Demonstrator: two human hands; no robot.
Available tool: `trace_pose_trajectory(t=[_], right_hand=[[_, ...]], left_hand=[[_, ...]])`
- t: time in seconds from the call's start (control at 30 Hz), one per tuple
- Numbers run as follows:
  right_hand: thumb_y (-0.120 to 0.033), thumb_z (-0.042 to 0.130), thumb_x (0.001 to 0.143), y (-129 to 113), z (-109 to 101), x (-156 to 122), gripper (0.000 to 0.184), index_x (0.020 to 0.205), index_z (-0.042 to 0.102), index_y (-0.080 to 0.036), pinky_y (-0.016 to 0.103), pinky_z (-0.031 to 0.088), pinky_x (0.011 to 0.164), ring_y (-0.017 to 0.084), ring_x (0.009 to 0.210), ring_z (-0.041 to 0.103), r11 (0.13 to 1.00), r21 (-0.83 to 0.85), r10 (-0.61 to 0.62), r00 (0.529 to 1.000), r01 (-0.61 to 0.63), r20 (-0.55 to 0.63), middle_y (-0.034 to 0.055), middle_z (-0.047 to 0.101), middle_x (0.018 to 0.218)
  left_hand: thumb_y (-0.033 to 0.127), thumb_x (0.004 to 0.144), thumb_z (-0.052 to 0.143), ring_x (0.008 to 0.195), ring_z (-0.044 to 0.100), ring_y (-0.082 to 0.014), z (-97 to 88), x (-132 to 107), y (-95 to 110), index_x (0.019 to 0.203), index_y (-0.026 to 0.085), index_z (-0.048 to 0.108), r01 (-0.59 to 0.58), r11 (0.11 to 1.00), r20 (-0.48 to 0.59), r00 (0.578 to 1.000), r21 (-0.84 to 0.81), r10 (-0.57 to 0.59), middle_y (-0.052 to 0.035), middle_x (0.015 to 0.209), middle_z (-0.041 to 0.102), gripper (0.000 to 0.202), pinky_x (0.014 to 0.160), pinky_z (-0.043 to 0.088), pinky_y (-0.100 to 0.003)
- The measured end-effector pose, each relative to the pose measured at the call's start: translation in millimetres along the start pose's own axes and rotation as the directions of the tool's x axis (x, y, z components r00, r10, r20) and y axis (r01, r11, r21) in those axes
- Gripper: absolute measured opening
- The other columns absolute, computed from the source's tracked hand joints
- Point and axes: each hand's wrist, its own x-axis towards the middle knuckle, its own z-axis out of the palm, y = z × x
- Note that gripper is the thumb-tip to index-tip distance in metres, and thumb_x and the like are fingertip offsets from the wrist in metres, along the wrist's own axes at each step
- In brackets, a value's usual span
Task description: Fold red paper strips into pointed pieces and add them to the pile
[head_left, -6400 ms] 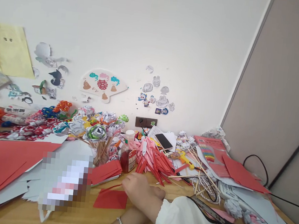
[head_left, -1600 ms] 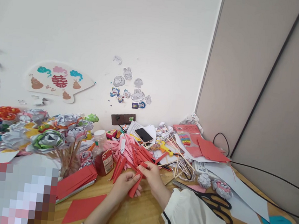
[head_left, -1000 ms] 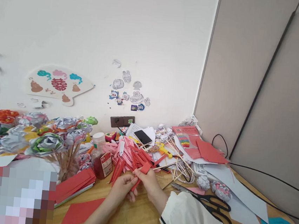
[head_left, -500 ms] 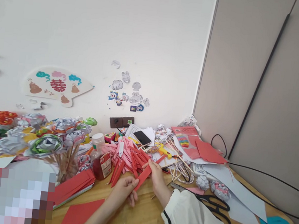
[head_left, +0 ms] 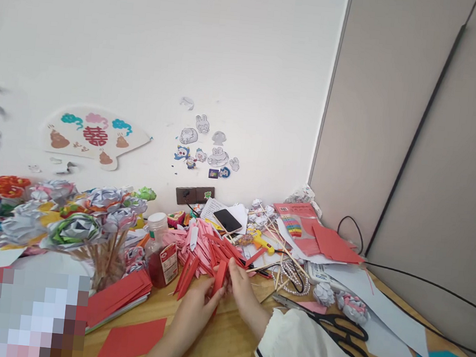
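Observation:
Both my hands meet over the wooden desk (head_left: pixel 230 346) on a folded red paper strip (head_left: pixel 219 275) that stands nearly upright. My left hand (head_left: pixel 193 312) pinches its lower part. My right hand (head_left: pixel 242 291), in a white sleeve, grips it from the right near the top. Just behind the hands lies a pile of folded red and pink strips (head_left: pixel 206 245).
A red-filled jar (head_left: pixel 161 252), paper flowers on sticks (head_left: pixel 86 225) and a stack of red strips (head_left: pixel 117 296) sit left. A red sheet (head_left: pixel 130 339) lies near. Black scissors (head_left: pixel 333 328), a phone (head_left: pixel 226 220), wooden sticks, a yellow glue gun (head_left: pixel 262 240) and cables are on the right.
The strip was held slanting and stretched between my hands half a second ago; now it stands upright and my hands have closed together on it.

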Motion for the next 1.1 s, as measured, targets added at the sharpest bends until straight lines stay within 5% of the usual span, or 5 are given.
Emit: trace_pose_trajectory(t=[0.1, 0.23, 0.47, 1.1], right_hand=[[-0.058, 0.037, 0.071, -2, -2, 1, 0.05, 0.066, 0.059, -0.013, 0.02, 0.023, 0.039, 0.007, 0.04, 0.031, 0.993, 0.099, 0.067, 0.997, -0.069, 0.024, -0.0025, 0.04, 0.047], [-0.053, 0.046, 0.068, -8, -3, 0, 0.04, 0.063, 0.055, -0.014, 0.019, 0.022, 0.039, 0.006, 0.04, 0.03, 0.987, 0.141, 0.065, 0.996, -0.072, 0.055, -0.0039, 0.038, 0.047], [-0.049, 0.047, 0.07, -13, -2, -4, 0.038, 0.055, 0.043, -0.015, 0.018, 0.021, 0.038, 0.005, 0.038, 0.029, 0.993, 0.121, 0.003, 0.993, -0.017, 0.114, -0.0054, 0.035, 0.046], [-0.041, 0.049, 0.07, -13, -7, -3, 0.031, 0.056, 0.047, -0.014, 0.018, 0.025, 0.041, 0.005, 0.041, 0.034, 0.998, 0.044, 0.032, 0.988, -0.039, 0.152, -0.0041, 0.041, 0.048]], left_hand=[[0.039, 0.073, 0.039, 0.073, 0.057, -0.019, 1.0, 4, -2, 0.087, 0.014, 0.057, 0.01, 0.981, 0.028, 1.0, -0.191, -0.004, -0.0064, 0.08, 0.064, 0.033, 0.067, 0.042, -0.027], [0.041, 0.071, 0.04, 0.071, 0.056, -0.0202, 2.0, 5, -2, 0.082, 0.014, 0.059, 0.014, 0.971, -0.017, 1.0, -0.24, -0.019, -0.0055, 0.074, 0.064, 0.034, 0.065, 0.043, -0.03], [0.036, 0.076, 0.032, 0.068, 0.055, -0.0185, -0.2, 5, -8, 0.076, 0.015, 0.057, 0.067, 0.984, -0.037, 0.997, -0.165, -0.074, -0.0041, 0.068, 0.062, 0.032, 0.067, 0.041, -0.027], [0.036, 0.075, 0.036, 0.062, 0.052, -0.0157, -3.6, 6, -14, 0.068, 0.016, 0.055, 0.057, 0.998, -0.098, 0.993, -0.011, -0.058, -0.0011, 0.064, 0.059, 0.028, 0.059, 0.038, -0.024]])
